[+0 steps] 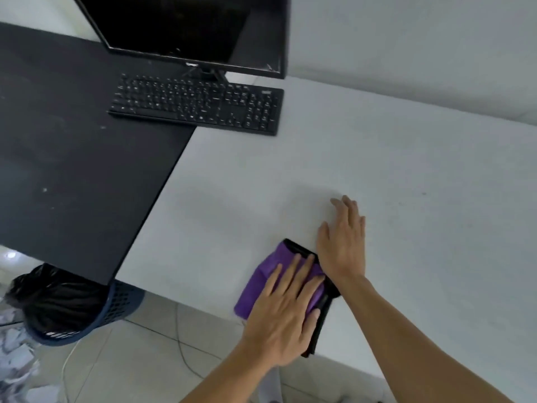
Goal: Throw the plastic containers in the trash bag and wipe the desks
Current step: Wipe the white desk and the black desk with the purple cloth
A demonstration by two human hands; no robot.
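Note:
A purple cloth with a black edge (266, 274) lies flat on the white desk (406, 175) near its front edge. My left hand (286, 312) presses palm-down on the cloth with fingers spread. My right hand (344, 242) lies flat on the bare white desk just right of the cloth, fingers extended, its wrist touching the cloth's black edge. A black desk (72, 146) adjoins the white one on the left. Below the black desk's corner stands a dark blue basket lined with a black trash bag (55, 301). No plastic containers are visible.
A black keyboard (197, 104) straddles the seam of the two desks, with a black monitor (186, 27) behind it. A wall rises behind the white desk. Cables (180, 350) run over the tiled floor, and crumpled paper litter (17, 359) lies at the lower left.

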